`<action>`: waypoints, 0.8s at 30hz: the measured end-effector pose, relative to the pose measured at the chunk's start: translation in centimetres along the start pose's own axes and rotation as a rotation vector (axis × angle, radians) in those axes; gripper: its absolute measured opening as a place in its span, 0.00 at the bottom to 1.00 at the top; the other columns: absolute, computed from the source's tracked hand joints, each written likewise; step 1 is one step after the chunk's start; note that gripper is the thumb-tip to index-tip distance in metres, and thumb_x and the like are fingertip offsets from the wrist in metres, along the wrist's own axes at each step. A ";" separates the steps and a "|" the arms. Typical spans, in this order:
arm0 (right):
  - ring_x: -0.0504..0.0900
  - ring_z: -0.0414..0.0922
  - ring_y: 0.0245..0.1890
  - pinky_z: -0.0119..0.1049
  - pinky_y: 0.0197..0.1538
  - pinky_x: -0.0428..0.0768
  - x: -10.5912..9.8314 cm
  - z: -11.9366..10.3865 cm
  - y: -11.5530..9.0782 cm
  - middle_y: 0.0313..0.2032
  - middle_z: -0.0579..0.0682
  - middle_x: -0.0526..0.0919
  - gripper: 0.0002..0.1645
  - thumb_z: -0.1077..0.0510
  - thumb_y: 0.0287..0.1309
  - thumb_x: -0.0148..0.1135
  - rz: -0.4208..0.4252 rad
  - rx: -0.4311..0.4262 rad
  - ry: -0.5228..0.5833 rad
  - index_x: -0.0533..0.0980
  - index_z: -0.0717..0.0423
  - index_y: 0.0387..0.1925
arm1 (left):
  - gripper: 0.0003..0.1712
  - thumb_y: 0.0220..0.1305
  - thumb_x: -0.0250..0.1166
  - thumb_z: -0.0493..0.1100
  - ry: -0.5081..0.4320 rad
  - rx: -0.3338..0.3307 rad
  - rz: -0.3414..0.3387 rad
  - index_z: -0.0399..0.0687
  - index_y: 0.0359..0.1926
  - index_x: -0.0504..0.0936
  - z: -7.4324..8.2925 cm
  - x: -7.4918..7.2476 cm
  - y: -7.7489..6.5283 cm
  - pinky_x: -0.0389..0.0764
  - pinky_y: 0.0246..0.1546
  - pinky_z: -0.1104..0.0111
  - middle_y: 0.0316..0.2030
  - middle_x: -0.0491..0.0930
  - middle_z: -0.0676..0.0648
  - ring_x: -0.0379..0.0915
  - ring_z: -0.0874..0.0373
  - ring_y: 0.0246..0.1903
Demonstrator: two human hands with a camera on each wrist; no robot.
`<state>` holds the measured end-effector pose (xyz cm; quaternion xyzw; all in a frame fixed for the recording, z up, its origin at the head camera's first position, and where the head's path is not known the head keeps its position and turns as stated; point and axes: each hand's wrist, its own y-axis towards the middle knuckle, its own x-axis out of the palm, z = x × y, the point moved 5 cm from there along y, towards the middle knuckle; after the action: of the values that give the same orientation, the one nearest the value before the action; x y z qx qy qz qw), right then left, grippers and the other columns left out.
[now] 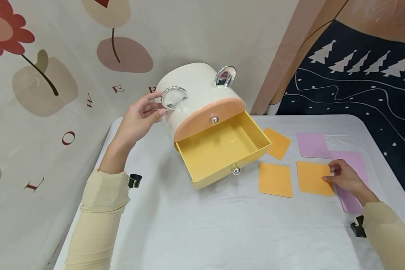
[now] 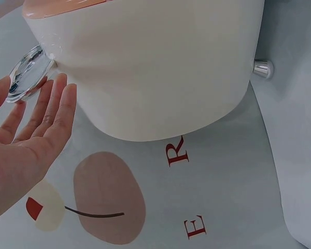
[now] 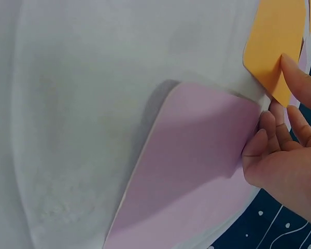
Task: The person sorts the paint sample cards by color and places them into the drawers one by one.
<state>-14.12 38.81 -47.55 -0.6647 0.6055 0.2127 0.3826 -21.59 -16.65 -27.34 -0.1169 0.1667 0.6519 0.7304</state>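
A white rounded storage box (image 1: 195, 82) with clear, silver-edged ears stands tilted at the back of the table. Below its orange flap (image 1: 202, 123), the yellow drawer (image 1: 219, 150) is pulled out, with nothing inside. My left hand (image 1: 140, 118) is at the box's left side, its fairly straight fingers and thumb around the left ear (image 2: 31, 75). At the right, my right hand (image 1: 349, 180) pinches the edge of an orange square card (image 1: 312, 178), thumb on top and fingers beneath. Under that hand lies a purple card (image 3: 197, 155).
Two more orange cards (image 1: 275, 180) lie beside the drawer, one partly hidden behind its corner. Another purple card (image 1: 312, 145) is farther back. A patterned wall cloth (image 1: 71, 150) borders the left, and a dark tree-print cloth (image 1: 357, 86) hangs beyond the right edge.
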 end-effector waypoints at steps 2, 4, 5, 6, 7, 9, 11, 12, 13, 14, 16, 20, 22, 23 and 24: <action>0.65 0.53 0.36 0.19 0.27 0.67 -0.2 0.0 -0.1 0.38 0.63 0.67 0.31 0.62 0.51 0.64 0.018 0.005 0.009 0.58 0.75 0.48 | 0.27 0.61 0.61 0.39 0.000 0.001 0.000 0.49 0.62 0.67 0.0 0.0 0.0 0.76 0.47 0.69 0.48 0.74 0.39 0.73 0.53 0.45; 0.66 0.48 0.35 0.19 0.26 0.69 -0.3 0.1 -0.2 0.39 0.62 0.67 0.29 0.64 0.52 0.63 0.034 0.016 0.024 0.59 0.74 0.49 | 0.27 0.62 0.60 0.38 -0.002 0.001 0.002 0.49 0.62 0.66 0.0 0.0 0.0 0.76 0.47 0.68 0.48 0.74 0.38 0.74 0.53 0.45; 0.66 0.45 0.35 0.18 0.27 0.70 -0.4 0.1 -0.2 0.40 0.62 0.68 0.29 0.64 0.52 0.63 0.040 0.021 0.033 0.60 0.73 0.50 | 0.27 0.62 0.60 0.38 -0.002 0.001 0.002 0.49 0.62 0.66 0.0 0.0 0.0 0.76 0.47 0.68 0.48 0.74 0.38 0.74 0.53 0.45; 0.66 0.43 0.34 0.18 0.27 0.70 -0.4 0.2 -0.3 0.40 0.61 0.68 0.28 0.65 0.53 0.62 0.044 0.027 0.044 0.60 0.73 0.51 | 0.27 0.62 0.60 0.38 -0.001 0.002 0.002 0.49 0.62 0.66 0.0 0.0 0.0 0.77 0.47 0.68 0.48 0.74 0.38 0.74 0.54 0.44; 0.66 0.40 0.34 0.18 0.28 0.71 -0.5 0.1 -0.3 0.41 0.61 0.67 0.28 0.65 0.53 0.61 0.043 0.033 0.055 0.60 0.73 0.51 | 0.27 0.62 0.60 0.38 0.000 0.003 0.002 0.49 0.62 0.66 0.0 0.0 0.0 0.77 0.47 0.67 0.48 0.74 0.38 0.74 0.55 0.44; 0.66 0.35 0.33 0.17 0.29 0.72 -0.6 0.1 -0.5 0.42 0.60 0.67 0.28 0.65 0.54 0.60 0.042 0.035 0.070 0.60 0.73 0.52 | 0.27 0.62 0.59 0.38 0.001 0.005 0.002 0.49 0.62 0.66 0.0 0.0 0.0 0.77 0.47 0.67 0.48 0.74 0.38 0.74 0.54 0.45; 0.65 0.32 0.31 0.17 0.29 0.72 -0.7 0.0 -0.7 0.42 0.61 0.67 0.27 0.66 0.55 0.59 0.037 0.029 0.094 0.60 0.74 0.53 | 0.27 0.62 0.59 0.38 0.002 0.007 -0.001 0.49 0.62 0.66 0.0 0.1 0.0 0.77 0.47 0.67 0.48 0.74 0.38 0.73 0.52 0.45; 0.66 0.31 0.31 0.17 0.29 0.73 -0.7 0.0 -0.8 0.42 0.60 0.67 0.27 0.66 0.55 0.58 0.034 0.027 0.106 0.60 0.74 0.53 | 0.27 0.62 0.59 0.38 0.003 0.007 -0.003 0.49 0.62 0.66 0.0 0.1 0.0 0.77 0.47 0.67 0.48 0.74 0.38 0.73 0.52 0.45; 0.66 0.30 0.31 0.18 0.30 0.73 -0.8 0.0 -0.8 0.41 0.60 0.67 0.26 0.67 0.56 0.57 0.032 0.020 0.115 0.60 0.75 0.53 | 0.27 0.63 0.59 0.38 0.002 0.008 -0.003 0.49 0.62 0.66 0.0 0.1 0.0 0.76 0.47 0.67 0.48 0.74 0.38 0.73 0.51 0.46; 0.67 0.29 0.30 0.18 0.31 0.74 -0.8 0.0 -0.9 0.40 0.59 0.68 0.25 0.68 0.57 0.55 0.032 0.013 0.127 0.60 0.75 0.53 | 0.26 0.63 0.59 0.38 0.003 0.007 -0.004 0.49 0.62 0.66 0.0 0.1 0.0 0.76 0.48 0.67 0.48 0.74 0.38 0.73 0.51 0.46; 0.69 0.28 0.30 0.19 0.32 0.76 -0.9 0.0 -1.1 0.38 0.56 0.69 0.22 0.70 0.59 0.51 0.027 0.008 0.159 0.60 0.76 0.53 | 0.26 0.63 0.59 0.38 0.002 0.005 -0.004 0.49 0.62 0.66 0.0 0.1 0.0 0.76 0.48 0.67 0.49 0.74 0.38 0.73 0.51 0.46; 0.71 0.27 0.30 0.22 0.33 0.78 -1.2 -0.4 -1.2 0.40 0.57 0.72 0.19 0.69 0.63 0.46 0.010 0.013 0.181 0.62 0.76 0.54 | 0.26 0.63 0.59 0.38 0.002 0.006 0.003 0.49 0.62 0.66 -0.1 0.1 0.1 0.77 0.47 0.67 0.48 0.74 0.38 0.74 0.52 0.45; 0.72 0.27 0.30 0.22 0.34 0.79 -1.3 -0.5 -1.1 0.41 0.55 0.73 0.19 0.67 0.63 0.48 -0.003 0.026 0.188 0.64 0.76 0.52 | 0.26 0.63 0.59 0.38 -0.002 0.008 0.005 0.49 0.62 0.67 -0.1 0.0 0.1 0.77 0.47 0.67 0.48 0.74 0.39 0.74 0.52 0.45; 0.72 0.27 0.30 0.23 0.34 0.79 -1.3 -0.6 -1.0 0.41 0.53 0.74 0.19 0.66 0.63 0.49 -0.011 0.036 0.198 0.65 0.76 0.52 | 0.26 0.63 0.59 0.38 -0.003 0.009 0.005 0.49 0.62 0.66 -0.1 0.0 0.1 0.77 0.47 0.67 0.48 0.74 0.39 0.74 0.53 0.45; 0.73 0.26 0.30 0.23 0.34 0.79 -1.3 -0.6 -1.0 0.40 0.49 0.75 0.19 0.65 0.63 0.50 -0.019 0.047 0.208 0.66 0.76 0.51 | 0.26 0.63 0.59 0.38 -0.003 0.009 0.004 0.49 0.62 0.66 -0.1 0.0 0.1 0.76 0.47 0.67 0.48 0.74 0.39 0.74 0.53 0.45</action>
<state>-13.46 39.21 -45.96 -0.6797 0.6404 0.1245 0.3353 -21.66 -16.64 -27.43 -0.1125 0.1685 0.6527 0.7300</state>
